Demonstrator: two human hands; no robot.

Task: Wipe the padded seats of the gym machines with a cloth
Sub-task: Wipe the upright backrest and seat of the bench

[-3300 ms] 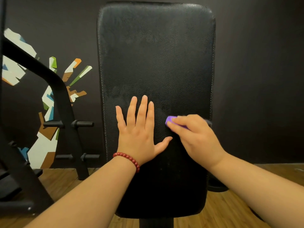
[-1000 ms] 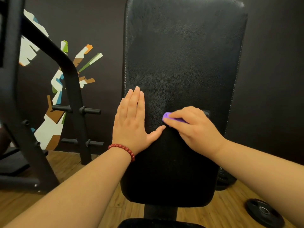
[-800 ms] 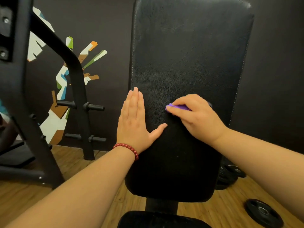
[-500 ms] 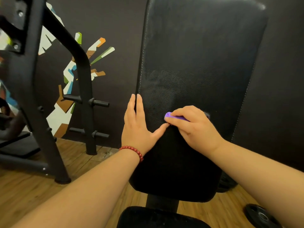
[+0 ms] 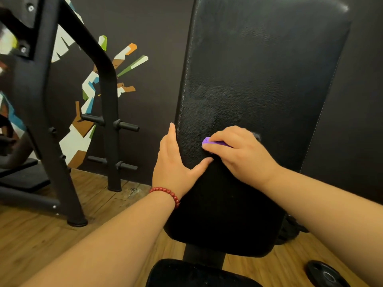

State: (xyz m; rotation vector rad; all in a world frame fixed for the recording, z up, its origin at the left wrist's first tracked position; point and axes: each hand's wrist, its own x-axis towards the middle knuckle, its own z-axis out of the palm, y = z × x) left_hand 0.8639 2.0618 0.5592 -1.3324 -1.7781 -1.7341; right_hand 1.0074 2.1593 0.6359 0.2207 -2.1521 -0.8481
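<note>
Dark gym wall (image 5: 161,27) behind upright backrest pad (image 5: 259,79) | pressing purple cloth (image 5: 214,143) mid-pad, right hand (image 5: 240,156) fingers clamping it | bracing left edge, left hand (image 5: 172,166) fingers straight, together | probably needing upward strokes along pad's length.

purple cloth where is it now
Head view: the purple cloth is gripped in the right hand, pressed on the black back pad, right of the left hand.

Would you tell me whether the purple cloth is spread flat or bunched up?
Bunched up: the purple cloth is a wad under the curled fingers of the right hand, against the back pad.
</note>
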